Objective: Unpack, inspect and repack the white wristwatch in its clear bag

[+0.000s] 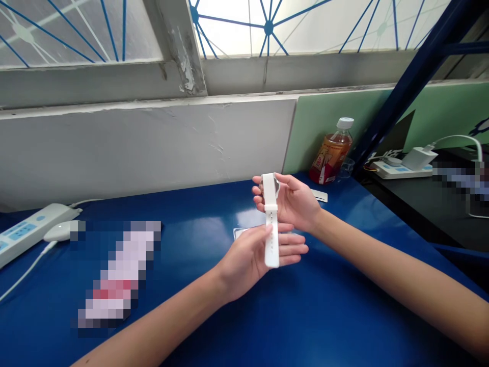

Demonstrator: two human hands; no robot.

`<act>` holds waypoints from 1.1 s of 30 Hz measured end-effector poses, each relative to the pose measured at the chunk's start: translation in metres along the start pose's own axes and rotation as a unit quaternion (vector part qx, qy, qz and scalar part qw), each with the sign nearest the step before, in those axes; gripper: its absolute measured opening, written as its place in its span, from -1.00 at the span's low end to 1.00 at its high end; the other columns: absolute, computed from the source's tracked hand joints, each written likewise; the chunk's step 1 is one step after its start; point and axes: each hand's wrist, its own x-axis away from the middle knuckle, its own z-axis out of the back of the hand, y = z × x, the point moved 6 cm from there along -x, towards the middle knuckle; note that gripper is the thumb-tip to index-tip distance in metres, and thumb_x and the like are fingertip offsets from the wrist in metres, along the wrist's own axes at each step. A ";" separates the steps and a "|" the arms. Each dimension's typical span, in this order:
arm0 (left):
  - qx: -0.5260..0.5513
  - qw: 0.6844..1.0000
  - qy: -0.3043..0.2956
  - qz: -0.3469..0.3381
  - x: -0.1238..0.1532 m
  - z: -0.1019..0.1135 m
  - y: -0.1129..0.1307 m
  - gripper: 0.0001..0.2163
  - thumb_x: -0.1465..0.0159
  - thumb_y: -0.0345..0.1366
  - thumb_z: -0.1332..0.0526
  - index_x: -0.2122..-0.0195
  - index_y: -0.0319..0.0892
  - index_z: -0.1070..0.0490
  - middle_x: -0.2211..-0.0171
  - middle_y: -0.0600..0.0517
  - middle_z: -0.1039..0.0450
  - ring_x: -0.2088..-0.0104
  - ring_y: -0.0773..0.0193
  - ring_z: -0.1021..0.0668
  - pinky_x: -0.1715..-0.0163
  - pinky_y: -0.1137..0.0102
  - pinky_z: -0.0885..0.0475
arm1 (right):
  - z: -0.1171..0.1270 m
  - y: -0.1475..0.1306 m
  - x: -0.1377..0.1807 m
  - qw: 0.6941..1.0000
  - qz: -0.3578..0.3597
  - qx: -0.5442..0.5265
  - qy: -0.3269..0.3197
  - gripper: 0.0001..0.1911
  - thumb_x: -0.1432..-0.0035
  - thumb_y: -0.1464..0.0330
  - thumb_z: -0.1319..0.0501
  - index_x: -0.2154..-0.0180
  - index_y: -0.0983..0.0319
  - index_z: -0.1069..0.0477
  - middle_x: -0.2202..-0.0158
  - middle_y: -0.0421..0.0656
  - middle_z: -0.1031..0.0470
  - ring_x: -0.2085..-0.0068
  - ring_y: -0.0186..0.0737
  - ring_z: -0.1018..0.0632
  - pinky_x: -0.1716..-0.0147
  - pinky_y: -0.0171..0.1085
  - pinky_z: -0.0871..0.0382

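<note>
A wristwatch [271, 216] with a white strap is held up between both hands above the blue table. My left hand [248, 255] pinches the strap's lower, hole-punched part, thumb on top and the other fingers stretched out behind it. Higher up, my right hand [296, 201] has its fingers curled around the watch's round case, which is partly covered by the strap. A white keeper loop crosses the strap near its middle. Behind my left hand, a flat, clear-edged item [240, 233] lies on the table, mostly hidden.
On the left lie a white power strip [38, 227] with a plugged-in charger [63, 231] and a pixelated flat object [122, 275]. A drink bottle [331, 153] stands at the back right, near a small white card [320, 195]. Another power strip [405, 169] sits beyond the blue metal post [397, 86].
</note>
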 end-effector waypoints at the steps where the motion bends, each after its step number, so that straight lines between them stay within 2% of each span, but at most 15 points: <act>1: 0.024 1.000 -0.003 -0.012 0.001 -0.001 0.004 -0.61 -0.38 -0.15 -0.15 0.01 -0.44 -0.46 0.01 -0.37 -0.52 -0.07 -0.17 -0.54 -0.15 0.05 -0.31 | 0.003 -0.004 0.000 1.000 0.020 -0.008 0.015 -0.63 -0.35 0.29 0.07 0.14 0.32 -0.45 0.35 -0.09 -0.58 0.32 -0.25 -0.59 0.26 -0.29 -0.51; 4: 0.102 0.993 -0.003 -0.063 0.003 -0.004 0.017 -0.43 -0.36 0.04 -0.09 -0.07 -0.44 -0.42 -0.17 -0.35 -0.39 -0.21 -0.19 -0.41 -0.23 0.08 -0.23 | 0.010 -0.017 -0.001 0.994 0.091 -0.034 0.050 -0.77 -0.32 0.31 -0.07 0.26 0.26 -0.45 0.44 -0.19 -0.53 0.39 -0.32 -0.57 0.28 -0.35 -0.51; 6: 0.107 0.990 0.017 -0.088 0.004 -0.003 0.021 -0.40 -0.34 0.08 -0.10 -0.12 -0.40 -0.39 -0.23 -0.32 -0.32 -0.26 -0.17 -0.35 -0.25 0.09 -0.21 | 0.012 -0.022 0.000 0.991 0.120 -0.025 0.062 -0.84 -0.28 0.34 -0.16 0.33 0.24 -0.45 0.48 -0.24 -0.51 0.41 -0.37 -0.56 0.29 -0.39 -0.50; 8: 0.059 0.992 0.038 -0.105 0.003 -0.001 0.022 -0.50 -0.35 -0.01 -0.17 -0.12 -0.35 -0.40 -0.24 -0.27 -0.32 -0.27 -0.12 -0.33 -0.25 0.12 -0.22 | 0.012 -0.022 0.000 0.989 0.129 0.031 0.062 -0.87 -0.21 0.32 -0.28 0.36 0.24 -0.47 0.49 -0.26 -0.52 0.42 -0.38 -0.57 0.34 -0.40 -0.49; 10: -0.013 0.992 0.047 -0.118 0.002 0.000 0.020 -0.62 -0.36 -0.17 -0.24 -0.12 -0.28 -0.43 -0.21 -0.21 -0.36 -0.26 -0.07 -0.36 -0.25 0.14 -0.23 | 0.009 -0.019 0.001 0.981 0.136 0.123 0.056 -0.81 -0.10 0.24 -0.38 0.35 0.24 -0.52 0.47 -0.23 -0.56 0.39 -0.33 -0.59 0.36 -0.37 -0.48; 11: -0.044 0.990 0.048 -0.123 0.001 0.000 0.019 -0.65 -0.34 -0.24 -0.27 -0.11 -0.25 -0.44 -0.20 -0.19 -0.38 -0.24 -0.06 -0.38 -0.24 0.15 -0.24 | 0.007 -0.017 0.002 0.972 0.147 0.178 0.051 -0.77 -0.06 0.21 -0.41 0.34 0.23 -0.54 0.42 -0.19 -0.59 0.37 -0.30 -0.59 0.36 -0.35 -0.47; 13: -0.091 0.987 0.057 -0.123 0.000 0.002 0.017 -0.66 -0.31 -0.28 -0.32 -0.09 -0.23 -0.46 -0.15 -0.19 -0.43 -0.18 -0.04 -0.46 -0.20 0.15 -0.29 | 0.002 -0.015 0.005 0.940 0.175 0.290 0.041 -0.75 -0.03 0.18 -0.43 0.33 0.22 -0.59 0.19 -0.10 -0.63 0.31 -0.27 -0.59 0.37 -0.33 -0.45; 16: -0.146 0.977 0.091 -0.124 0.000 0.006 0.014 -0.69 -0.27 -0.24 -0.36 0.01 -0.27 -0.51 0.02 -0.17 -0.53 0.02 0.04 -0.59 -0.08 0.19 -0.41 | -0.002 -0.012 0.007 0.903 0.197 0.381 0.019 -0.84 -0.10 0.24 -0.39 0.31 0.18 -0.62 -0.11 -0.11 -0.51 0.14 -0.22 -0.59 0.27 -0.32 -0.46; 17: -0.162 0.974 0.100 -0.125 0.001 0.007 0.014 -0.71 -0.27 -0.22 -0.36 0.05 -0.28 -0.52 0.10 -0.14 -0.55 0.10 0.08 -0.61 -0.03 0.21 -0.45 | -0.003 -0.010 0.007 0.906 0.191 0.376 0.008 -0.85 -0.13 0.25 -0.36 0.29 0.18 -0.63 -0.12 -0.11 -0.51 0.06 -0.19 -0.58 0.17 -0.30 -0.46; 19: -0.183 0.969 0.112 -0.126 0.001 0.008 0.013 -0.73 -0.28 -0.18 -0.34 0.13 -0.30 -0.53 0.23 -0.10 -0.57 0.22 0.17 -0.62 0.06 0.25 -0.50 | -0.004 -0.002 0.004 0.933 0.153 0.325 -0.029 -0.82 -0.21 0.26 -0.29 0.22 0.19 -0.62 -0.05 -0.08 -0.56 -0.05 -0.13 -0.55 -0.03 -0.21 -0.41; 21: -0.196 0.965 0.119 -0.124 0.001 0.008 0.011 -0.72 -0.29 -0.14 -0.30 0.21 -0.30 -0.53 0.31 -0.07 -0.55 0.31 0.23 -0.60 0.13 0.29 -0.52 | -0.007 0.006 0.002 0.960 0.095 0.251 -0.075 -0.75 -0.26 0.25 -0.23 0.14 0.23 -0.60 0.01 -0.04 -0.60 -0.08 -0.09 -0.55 -0.15 -0.11 -0.33; 23: -0.207 0.961 0.130 -0.127 0.002 0.008 0.010 -0.71 -0.31 -0.11 -0.28 0.26 -0.30 -0.50 0.36 -0.03 -0.53 0.38 0.28 -0.57 0.21 0.33 -0.52 | -0.010 0.012 0.002 0.974 0.048 0.197 -0.103 -0.70 -0.29 0.24 -0.19 0.08 0.25 -0.57 0.03 -0.02 -0.62 -0.08 -0.07 -0.56 -0.19 -0.06 -0.30; 26: -0.204 0.960 0.138 -0.135 0.002 0.009 0.009 -0.69 -0.31 -0.07 -0.26 0.31 -0.28 -0.45 0.41 0.02 -0.47 0.46 0.35 -0.52 0.30 0.37 -0.50 | -0.010 0.013 0.003 0.978 0.029 0.180 -0.101 -0.70 -0.34 0.27 -0.16 0.02 0.25 -0.54 0.00 -0.03 -0.61 -0.10 -0.11 -0.55 -0.18 -0.11 -0.32; 30: -0.142 0.980 0.084 -0.113 -0.001 0.007 0.006 -0.62 -0.30 -0.01 -0.26 0.42 -0.26 -0.38 0.48 0.07 -0.38 0.46 0.37 -0.48 0.32 0.40 -0.47 | -0.008 0.010 0.002 0.978 0.041 0.184 -0.090 -0.72 -0.37 0.30 -0.13 0.00 0.24 -0.52 -0.04 -0.05 -0.58 -0.12 -0.17 -0.54 -0.21 -0.19 -0.29; 33: -0.108 0.988 0.058 -0.092 -0.003 0.005 0.004 -0.62 -0.28 0.01 -0.29 0.34 -0.29 -0.44 0.44 0.03 -0.45 0.42 0.34 -0.53 0.29 0.40 -0.48 | -0.009 0.008 0.001 0.979 0.045 0.179 -0.091 -0.71 -0.37 0.29 -0.13 0.00 0.24 -0.52 -0.04 -0.05 -0.58 -0.12 -0.15 -0.54 -0.22 -0.15 -0.28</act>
